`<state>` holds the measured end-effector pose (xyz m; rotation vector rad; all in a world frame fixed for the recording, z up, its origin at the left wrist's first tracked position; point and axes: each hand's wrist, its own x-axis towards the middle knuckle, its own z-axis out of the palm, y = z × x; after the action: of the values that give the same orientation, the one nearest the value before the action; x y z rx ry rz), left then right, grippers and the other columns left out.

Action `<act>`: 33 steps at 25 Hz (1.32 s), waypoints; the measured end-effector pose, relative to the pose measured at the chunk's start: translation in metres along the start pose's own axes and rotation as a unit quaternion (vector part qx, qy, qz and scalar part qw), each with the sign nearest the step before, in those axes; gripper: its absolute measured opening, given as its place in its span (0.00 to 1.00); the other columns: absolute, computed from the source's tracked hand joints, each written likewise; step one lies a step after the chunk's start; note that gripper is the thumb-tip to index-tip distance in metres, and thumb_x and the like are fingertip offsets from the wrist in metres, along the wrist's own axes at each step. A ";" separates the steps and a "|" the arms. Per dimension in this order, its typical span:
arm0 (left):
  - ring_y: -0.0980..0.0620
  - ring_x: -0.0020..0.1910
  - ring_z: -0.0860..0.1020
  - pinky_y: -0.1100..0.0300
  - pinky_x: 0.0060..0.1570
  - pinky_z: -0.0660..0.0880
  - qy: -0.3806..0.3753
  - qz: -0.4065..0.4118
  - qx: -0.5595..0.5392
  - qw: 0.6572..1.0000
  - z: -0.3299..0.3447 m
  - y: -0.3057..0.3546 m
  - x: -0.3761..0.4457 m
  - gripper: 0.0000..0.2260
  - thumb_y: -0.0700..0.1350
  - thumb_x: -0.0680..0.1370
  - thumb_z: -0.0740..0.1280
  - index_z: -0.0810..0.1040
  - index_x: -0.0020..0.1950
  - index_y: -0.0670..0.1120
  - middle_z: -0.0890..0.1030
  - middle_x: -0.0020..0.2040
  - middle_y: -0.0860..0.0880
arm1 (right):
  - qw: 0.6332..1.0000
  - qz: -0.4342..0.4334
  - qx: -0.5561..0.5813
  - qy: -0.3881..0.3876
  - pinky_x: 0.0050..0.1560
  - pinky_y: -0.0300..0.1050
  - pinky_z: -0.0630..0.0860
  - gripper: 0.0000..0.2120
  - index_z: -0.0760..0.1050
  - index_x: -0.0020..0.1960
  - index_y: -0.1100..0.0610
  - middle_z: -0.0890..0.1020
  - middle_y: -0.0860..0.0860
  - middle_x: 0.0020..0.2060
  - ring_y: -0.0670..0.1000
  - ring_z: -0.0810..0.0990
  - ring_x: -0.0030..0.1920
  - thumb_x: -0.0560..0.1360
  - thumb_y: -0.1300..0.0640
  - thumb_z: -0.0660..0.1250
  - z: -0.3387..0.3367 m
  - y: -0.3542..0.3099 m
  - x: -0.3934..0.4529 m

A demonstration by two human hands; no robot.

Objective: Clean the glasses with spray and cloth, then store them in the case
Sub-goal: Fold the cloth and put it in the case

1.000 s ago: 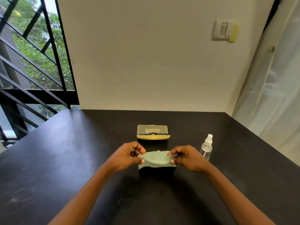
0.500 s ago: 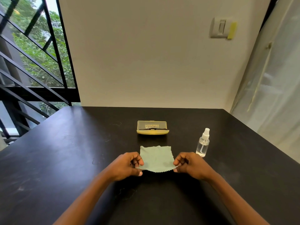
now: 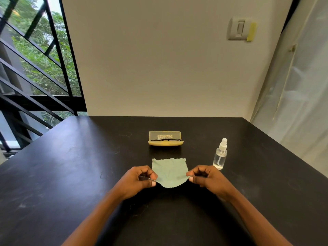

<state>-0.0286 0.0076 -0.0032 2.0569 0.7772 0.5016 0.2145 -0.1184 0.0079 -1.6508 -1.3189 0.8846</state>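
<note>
Step in hand, as judged: spreading green microfiber cloth (image 3: 169, 172) flat on black table (image 3: 71, 174). Left hand (image 3: 137, 180) and right hand (image 3: 206, 178): thumb and forefinger pinched on near corners, remaining fingers curled. Glasses (image 3: 166, 139) in open yellow case (image 3: 166, 143), beyond cloth. Spray bottle (image 3: 220, 155) upright, beside right hand. Next: release cloth, lift glasses from case.
</note>
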 end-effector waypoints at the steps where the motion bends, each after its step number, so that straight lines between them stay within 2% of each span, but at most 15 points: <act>1: 0.60 0.50 0.78 0.62 0.55 0.73 0.007 0.009 -0.003 1.000 0.000 -0.001 -0.001 0.07 0.41 0.73 0.70 0.78 0.43 0.53 0.81 0.47 0.55 | 1.000 0.002 0.001 -0.003 0.40 0.32 0.75 0.05 0.79 0.46 0.52 0.83 0.46 0.46 0.43 0.80 0.44 0.74 0.61 0.67 0.001 0.001 0.000; 3: 0.62 0.49 0.79 0.63 0.54 0.74 0.012 0.025 -0.004 1.000 0.001 -0.002 -0.002 0.07 0.41 0.74 0.68 0.77 0.45 0.53 0.82 0.46 0.55 | 1.000 0.002 0.007 -0.008 0.37 0.32 0.75 0.05 0.79 0.47 0.54 0.82 0.46 0.46 0.43 0.79 0.43 0.75 0.61 0.66 0.001 0.003 0.000; 12: 0.63 0.48 0.77 0.64 0.50 0.76 0.007 0.032 0.022 0.999 0.003 -0.005 0.000 0.07 0.44 0.75 0.68 0.77 0.45 0.57 0.81 0.45 0.56 | 0.998 0.033 0.057 0.001 0.39 0.39 0.77 0.06 0.79 0.47 0.56 0.81 0.52 0.47 0.49 0.79 0.44 0.76 0.63 0.64 0.003 0.002 0.005; 17: 0.56 0.49 0.78 0.59 0.52 0.77 0.057 0.019 -0.025 0.998 0.004 -0.003 0.009 0.05 0.43 0.76 0.66 0.77 0.46 0.53 0.81 0.47 0.54 | 0.990 0.040 0.127 0.049 0.36 0.40 0.78 0.06 0.80 0.46 0.57 0.80 0.55 0.50 0.52 0.79 0.46 0.76 0.64 0.64 0.003 -0.005 0.014; 19: 0.54 0.49 0.78 0.56 0.52 0.78 0.088 0.004 -0.072 0.993 0.008 -0.001 0.014 0.04 0.42 0.77 0.64 0.76 0.46 0.51 0.80 0.47 0.52 | 0.984 0.049 0.158 0.063 0.36 0.42 0.78 0.06 0.79 0.48 0.58 0.80 0.54 0.48 0.52 0.79 0.42 0.76 0.63 0.63 0.006 -0.008 0.019; 21: 0.52 0.47 0.78 0.57 0.46 0.78 0.118 -0.026 -0.113 0.986 0.014 0.001 0.021 0.03 0.43 0.78 0.62 0.74 0.46 0.50 0.79 0.48 0.50 | 0.980 0.056 0.172 0.083 0.35 0.42 0.78 0.06 0.79 0.48 0.57 0.79 0.54 0.43 0.49 0.78 0.36 0.77 0.62 0.63 0.010 -0.009 0.027; 23: 0.53 0.42 0.76 0.61 0.38 0.76 0.139 -0.063 -0.131 0.980 0.023 0.005 0.030 0.04 0.44 0.79 0.59 0.72 0.46 0.50 0.77 0.47 0.50 | 0.978 0.067 0.168 0.106 0.34 0.40 0.78 0.06 0.78 0.49 0.57 0.79 0.54 0.44 0.48 0.78 0.37 0.78 0.60 0.62 0.016 -0.010 0.037; 25: 0.56 0.40 0.74 0.65 0.35 0.71 0.182 -0.087 -0.102 0.974 0.030 0.008 0.042 0.06 0.44 0.80 0.58 0.70 0.44 0.52 0.76 0.44 0.52 | 0.977 0.082 0.144 0.132 0.33 0.40 0.77 0.05 0.77 0.48 0.56 0.79 0.54 0.47 0.49 0.79 0.39 0.78 0.59 0.62 0.021 -0.010 0.047; 27: 0.59 0.40 0.72 0.65 0.38 0.68 0.230 -0.098 -0.050 0.967 0.033 0.010 0.054 0.07 0.42 0.80 0.58 0.69 0.43 0.51 0.75 0.44 0.53 | 0.977 0.093 0.109 0.159 0.31 0.39 0.77 0.05 0.77 0.47 0.55 0.79 0.54 0.47 0.49 0.79 0.39 0.78 0.59 0.62 0.025 -0.008 0.056; 30: 0.57 0.43 0.72 0.61 0.44 0.71 0.263 -0.111 0.034 0.958 0.034 0.008 0.068 0.04 0.41 0.79 0.58 0.67 0.46 0.49 0.74 0.47 0.50 | 0.976 0.100 0.050 0.187 0.27 0.36 0.75 0.04 0.76 0.46 0.54 0.78 0.51 0.45 0.48 0.78 0.37 0.78 0.58 0.62 0.026 -0.006 0.068; 33: 0.53 0.44 0.72 0.57 0.44 0.73 0.267 -0.114 0.136 0.947 0.037 0.004 0.075 0.03 0.41 0.79 0.59 0.65 0.49 0.47 0.74 0.48 0.48 | 0.974 0.100 0.004 0.204 0.25 0.35 0.74 0.04 0.76 0.47 0.53 0.79 0.51 0.44 0.47 0.78 0.32 0.78 0.58 0.62 0.025 -0.004 0.077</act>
<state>0.0489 0.0360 -0.0155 2.0592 1.4560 0.8752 0.2065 -0.0382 -0.0008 -1.8609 -0.8787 0.6166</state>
